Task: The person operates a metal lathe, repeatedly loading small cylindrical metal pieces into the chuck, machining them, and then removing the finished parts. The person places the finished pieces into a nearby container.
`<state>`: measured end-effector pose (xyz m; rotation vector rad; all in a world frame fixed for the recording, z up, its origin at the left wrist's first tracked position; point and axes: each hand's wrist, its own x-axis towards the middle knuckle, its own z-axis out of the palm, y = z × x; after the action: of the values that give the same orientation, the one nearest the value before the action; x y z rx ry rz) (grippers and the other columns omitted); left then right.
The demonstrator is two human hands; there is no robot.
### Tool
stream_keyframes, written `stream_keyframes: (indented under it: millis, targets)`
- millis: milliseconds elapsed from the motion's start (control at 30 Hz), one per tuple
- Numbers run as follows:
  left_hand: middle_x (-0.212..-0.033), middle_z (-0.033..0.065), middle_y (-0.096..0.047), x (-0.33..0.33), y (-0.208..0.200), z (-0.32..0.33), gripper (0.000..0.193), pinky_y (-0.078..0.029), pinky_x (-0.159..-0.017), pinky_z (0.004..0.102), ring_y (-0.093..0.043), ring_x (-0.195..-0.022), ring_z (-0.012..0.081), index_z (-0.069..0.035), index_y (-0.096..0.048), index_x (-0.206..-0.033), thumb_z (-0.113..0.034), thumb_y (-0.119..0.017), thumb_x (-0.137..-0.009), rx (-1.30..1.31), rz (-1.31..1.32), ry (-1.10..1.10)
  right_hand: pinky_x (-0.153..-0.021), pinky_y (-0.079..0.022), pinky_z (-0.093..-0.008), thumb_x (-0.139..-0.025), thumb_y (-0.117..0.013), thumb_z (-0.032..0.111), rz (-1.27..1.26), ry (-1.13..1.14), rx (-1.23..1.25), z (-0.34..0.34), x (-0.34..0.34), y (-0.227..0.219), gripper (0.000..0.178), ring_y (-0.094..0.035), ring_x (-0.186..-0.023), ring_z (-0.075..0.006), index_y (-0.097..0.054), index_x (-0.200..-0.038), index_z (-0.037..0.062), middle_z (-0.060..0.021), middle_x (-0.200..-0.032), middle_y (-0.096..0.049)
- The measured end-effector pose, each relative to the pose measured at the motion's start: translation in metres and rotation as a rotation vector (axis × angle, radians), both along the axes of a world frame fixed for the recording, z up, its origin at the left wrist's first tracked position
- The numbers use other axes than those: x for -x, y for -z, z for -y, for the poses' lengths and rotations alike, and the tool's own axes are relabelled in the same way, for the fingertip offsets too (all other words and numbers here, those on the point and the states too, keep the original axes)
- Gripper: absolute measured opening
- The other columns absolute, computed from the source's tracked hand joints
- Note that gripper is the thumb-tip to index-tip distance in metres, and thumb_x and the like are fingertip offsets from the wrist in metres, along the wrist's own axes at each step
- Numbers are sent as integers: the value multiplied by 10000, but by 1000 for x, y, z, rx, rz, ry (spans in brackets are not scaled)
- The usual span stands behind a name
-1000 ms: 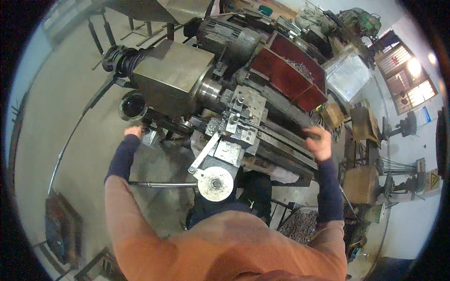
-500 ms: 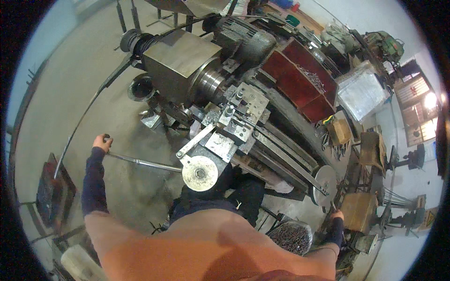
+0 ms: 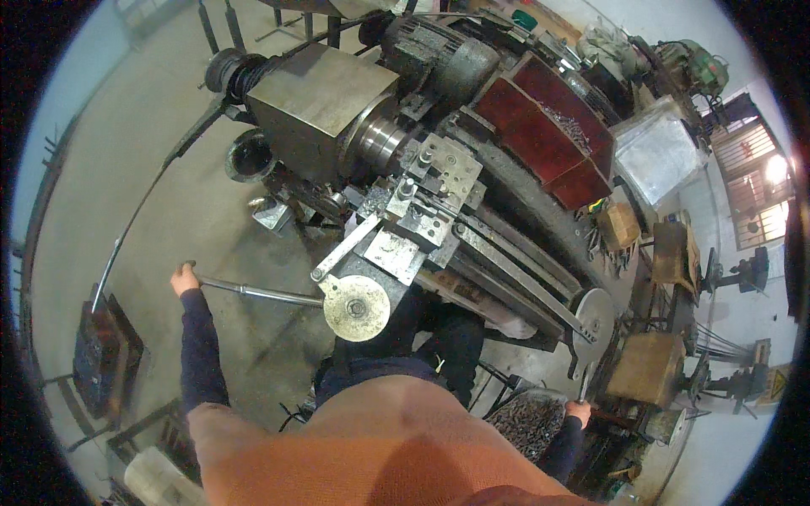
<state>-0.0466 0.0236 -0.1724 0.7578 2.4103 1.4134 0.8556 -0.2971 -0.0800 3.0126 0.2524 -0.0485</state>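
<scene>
Over at the left, my left hand [image 3: 183, 280] is closed round the outer end of a long metal lever [image 3: 261, 293]. That lever runs to a round pale disc [image 3: 356, 309] on the front of a small lathe [image 3: 325, 88]. My right hand [image 3: 579, 411] grips a short metal handle [image 3: 585, 384] below the grey disc [image 3: 594, 325] at the right end of the machine. Between the two discs lie the tool slide with its bolted blocks [image 3: 422, 228] and long flat bars [image 3: 515, 270]. A shiny round chuck [image 3: 381, 143] faces the slide.
A red-brown tray [image 3: 540, 126] with small metal pieces stands behind the slide. Beside my right forearm is a container of small dark parts [image 3: 527, 422]. A cardboard box [image 3: 620, 223] and loose tools lie at the right. A dark block [image 3: 105, 358] stands at far left.
My right hand has swung left toward my body, and the handle in it now shows more fully. My left hand, still on the lever, is slightly lower. The whole view has shifted a little.
</scene>
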Motion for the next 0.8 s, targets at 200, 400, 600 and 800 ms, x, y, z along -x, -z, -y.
stream_keyframes:
  millis: [200, 400, 600, 800]
  targets:
    - [-647, 112, -535, 3, 9, -20, 245, -471, -431, 330, -519, -485, 195, 13, -663, -849, -106, -498, -712, -114, 138, 1, -798, -453, -405, -609, -621, 237, 9, -38, -114, 11, 8, 17, 402, -576, -941, -354, -632, -963, 46, -208, -955, -617]
    - [-637, 81, -486, -4, 3, -34, 267, -536, -446, 361, -521, -497, 197, 41, -624, -932, -54, -455, -748, -171, 232, 42, -809, -443, -407, -612, -614, 249, 14, 8, -62, -13, 41, -8, 407, -571, -924, -359, -633, -970, 55, -189, -954, -621]
    - [-678, 127, -536, 0, -1, -32, 264, -524, -433, 379, -545, -483, 243, 63, -579, -971, -85, -475, -779, -138, 108, 27, -788, -450, -455, -631, -633, 349, 71, -69, -147, 3, 28, 4, 454, -572, -928, -362, -615, -1005, 93, -196, -994, -603]
    - [-651, 200, -567, -56, -19, -17, 272, -505, -482, 415, -590, -553, 321, 105, -477, -918, -116, -543, -773, -331, 539, -188, -758, -471, -445, -667, -612, 324, 49, -107, 80, -14, -13, -26, 368, -599, -866, -348, -646, -960, 105, -167, -918, -633]
